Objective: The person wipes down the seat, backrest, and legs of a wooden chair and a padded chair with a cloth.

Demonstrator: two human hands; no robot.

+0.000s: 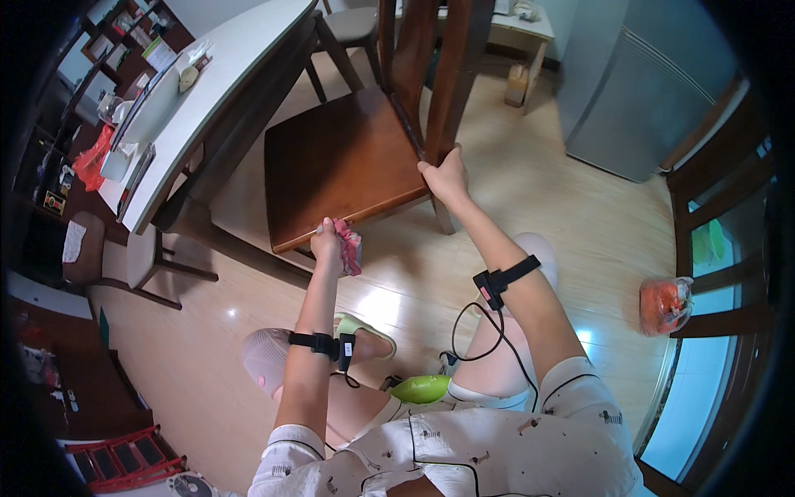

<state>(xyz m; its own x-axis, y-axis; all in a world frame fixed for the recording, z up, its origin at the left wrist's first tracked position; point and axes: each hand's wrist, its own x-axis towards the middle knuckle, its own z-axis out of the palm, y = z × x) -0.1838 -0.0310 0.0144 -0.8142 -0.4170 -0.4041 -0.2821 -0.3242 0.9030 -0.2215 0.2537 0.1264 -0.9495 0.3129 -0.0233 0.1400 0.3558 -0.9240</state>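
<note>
A dark brown wooden chair with a slatted back stands in front of me, its seat partly beside the dining table. In my left hand is a crumpled pink cloth, pressed at the front edge of the seat with the thumb on top. My right hand grips the chair where the back post meets the seat corner. The fingers of that hand are partly hidden behind the post.
A white-topped dining table holding a large bowl is at upper left. Another chair stands below it. To the right are a grey refrigerator and an orange plastic bag on the floor. A red step ladder lies lower left.
</note>
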